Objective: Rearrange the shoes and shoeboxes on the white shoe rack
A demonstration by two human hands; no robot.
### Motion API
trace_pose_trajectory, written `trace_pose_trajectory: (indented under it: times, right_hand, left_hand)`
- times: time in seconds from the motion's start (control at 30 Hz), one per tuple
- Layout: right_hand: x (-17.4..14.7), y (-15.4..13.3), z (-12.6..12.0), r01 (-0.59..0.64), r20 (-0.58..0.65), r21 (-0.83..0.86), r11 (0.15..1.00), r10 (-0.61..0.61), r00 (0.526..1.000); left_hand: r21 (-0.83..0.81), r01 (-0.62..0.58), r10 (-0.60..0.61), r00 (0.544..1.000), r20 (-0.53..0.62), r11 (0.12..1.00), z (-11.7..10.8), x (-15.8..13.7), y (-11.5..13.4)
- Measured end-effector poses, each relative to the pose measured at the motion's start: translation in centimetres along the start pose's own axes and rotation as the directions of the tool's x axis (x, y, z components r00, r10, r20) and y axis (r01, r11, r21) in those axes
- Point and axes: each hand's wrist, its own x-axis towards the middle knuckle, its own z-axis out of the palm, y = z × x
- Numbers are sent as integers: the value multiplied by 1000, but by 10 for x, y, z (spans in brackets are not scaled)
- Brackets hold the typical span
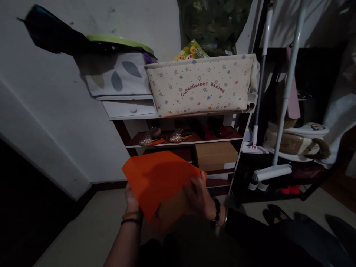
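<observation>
In the head view, an orange cardboard box [160, 176] with a broad flat panel is held up in front of the shelf. A brown cardboard face [171, 209] shows below the orange panel. My left hand [131, 198] grips the box at its lower left edge, its fingers hidden behind the panel. At the right edge, my right hand [198, 196] has its fingers curled against the box, with the thumb side near the corner. Behind the box, a shoe rack [169, 144] carries a pair of glittery heels [150, 136] and dark red shoes [207, 131].
A fabric storage bin [203, 89] with star prints and a leaf-patterned box [119, 74] sit on the rack. Below stands a brown cardboard box [217, 155]. White-handled mops [286, 89] lean at the right. Dark shoes [275, 214] lie on the floor.
</observation>
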Motion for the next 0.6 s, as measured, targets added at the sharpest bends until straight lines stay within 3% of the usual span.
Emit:
trace_pose_trajectory:
  times: [0.07, 0.13, 0.23, 0.3, 0.37, 0.43, 0.5, 0.6]
  right_hand:
    - [-2, -6, -7, -61, -116, 77, 995, 70, 991]
    - [-2, -10, -11, -182, -215, 173, 968, 218, 952]
    - [-3, -13, -12, -420, -265, 384, 822, 534, 803]
    - [-5, -13, -11, -481, -248, 561, 674, 691, 679]
    - [-7, -12, -11, -438, -179, 743, 506, 780, 599]
    - [-7, -13, -13, -342, -85, 881, 327, 821, 565]
    - [-5, -17, -16, -257, 17, 956, 144, 843, 537]
    - [-4, -30, -14, -200, 176, 976, -90, 866, 468]
  left_hand:
    - [-57, -46, 48, 998, 32, 997, 5, -4, 1]
    - [-78, -82, 88, 993, 82, 994, 10, -7, 0]
    - [16, -162, 155, 967, 200, 987, 16, -10, -4]
    - [123, -235, 208, 958, 197, 964, 19, -11, -9]
    - [262, -258, 228, 964, 139, 930, 21, -12, -14]
    - [364, -192, 175, 981, 80, 911, 22, -15, -16]
    - [348, -79, 66, 997, 47, 934, 19, -18, -14]
    - [195, 55, -69, 995, 67, 979, 8, -22, -3]
